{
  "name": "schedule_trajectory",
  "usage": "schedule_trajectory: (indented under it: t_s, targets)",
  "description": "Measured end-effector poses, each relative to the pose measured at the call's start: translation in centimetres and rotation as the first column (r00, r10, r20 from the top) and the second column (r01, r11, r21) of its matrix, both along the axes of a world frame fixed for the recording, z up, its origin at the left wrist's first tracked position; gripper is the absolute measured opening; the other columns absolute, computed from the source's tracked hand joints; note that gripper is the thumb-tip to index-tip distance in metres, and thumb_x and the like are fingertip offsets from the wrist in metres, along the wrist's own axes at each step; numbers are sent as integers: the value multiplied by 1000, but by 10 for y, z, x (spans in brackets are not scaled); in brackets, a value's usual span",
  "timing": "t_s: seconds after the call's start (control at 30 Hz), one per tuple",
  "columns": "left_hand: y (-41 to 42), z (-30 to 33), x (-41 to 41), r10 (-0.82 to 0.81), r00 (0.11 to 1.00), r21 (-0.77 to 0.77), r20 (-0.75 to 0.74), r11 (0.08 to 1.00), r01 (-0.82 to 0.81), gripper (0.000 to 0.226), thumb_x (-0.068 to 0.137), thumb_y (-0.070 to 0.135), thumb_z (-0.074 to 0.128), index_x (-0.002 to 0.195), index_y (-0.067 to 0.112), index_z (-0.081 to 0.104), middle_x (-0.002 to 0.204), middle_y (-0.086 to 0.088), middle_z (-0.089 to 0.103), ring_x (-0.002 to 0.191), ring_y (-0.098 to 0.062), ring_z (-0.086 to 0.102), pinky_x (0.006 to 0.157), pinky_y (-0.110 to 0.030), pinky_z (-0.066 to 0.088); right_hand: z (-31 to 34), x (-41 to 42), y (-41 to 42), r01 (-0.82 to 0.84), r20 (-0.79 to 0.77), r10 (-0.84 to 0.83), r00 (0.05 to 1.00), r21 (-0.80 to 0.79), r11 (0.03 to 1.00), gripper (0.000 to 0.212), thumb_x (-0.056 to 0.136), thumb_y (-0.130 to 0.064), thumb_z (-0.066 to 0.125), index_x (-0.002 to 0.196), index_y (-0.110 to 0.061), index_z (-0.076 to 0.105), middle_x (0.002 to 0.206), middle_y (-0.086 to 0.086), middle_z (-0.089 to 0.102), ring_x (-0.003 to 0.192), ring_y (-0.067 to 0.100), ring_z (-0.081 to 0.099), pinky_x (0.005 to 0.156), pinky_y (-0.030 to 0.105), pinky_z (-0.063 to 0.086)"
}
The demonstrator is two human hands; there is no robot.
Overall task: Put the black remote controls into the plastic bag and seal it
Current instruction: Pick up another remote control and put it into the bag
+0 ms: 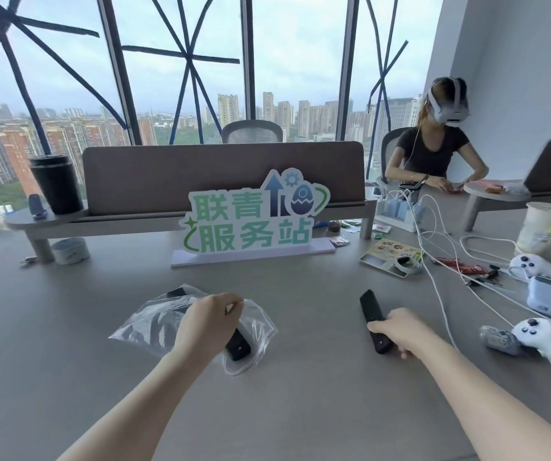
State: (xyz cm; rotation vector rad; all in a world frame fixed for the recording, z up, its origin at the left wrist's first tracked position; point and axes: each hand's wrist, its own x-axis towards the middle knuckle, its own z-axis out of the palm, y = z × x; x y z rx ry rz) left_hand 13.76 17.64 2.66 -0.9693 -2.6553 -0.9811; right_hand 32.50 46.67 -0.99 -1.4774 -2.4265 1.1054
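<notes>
- Your left hand grips one remote inside the bag, mid-desk.
- Your right hand clasps the other remote, outside.
- The bag's opening is seemingly hidden.

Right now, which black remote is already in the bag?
The remote under the left hand, its end inside the plastic bag. The other remote lies bare on the table.

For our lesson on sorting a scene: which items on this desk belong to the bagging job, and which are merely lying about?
Belongs to the job:
plastic bag
remote in the bag, under the left hand
second remote, gripped by the right hand

Lying about:
green sign
white controllers
white cables
drink cup
black tumbler
</notes>
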Motion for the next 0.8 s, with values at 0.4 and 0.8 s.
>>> schedule_trajectory:
  t_s: [0.4,0.8]
  targets:
    - [-34,7,12,-22,999,72,-25,997,24,22,89,30,52,98,29,72,79,2,73,82,-21,65,67,-28,46,28,-66,-185,-488,-440,255,861,-570,661,22,99,-30,53,100,-10,64,81,12,69,42,12,41,36,20,35]
    - [-69,-3,-4,-35,996,22,-77,999,37,21,87,34,54,99,35,71,78,6,73,77,-18,63,63,-27,45,9,-95,-201,-441,-163,455,875,115,890,37,82,-46,61,117,-39,52,91,-8,60,88,19,61,73,29,43]
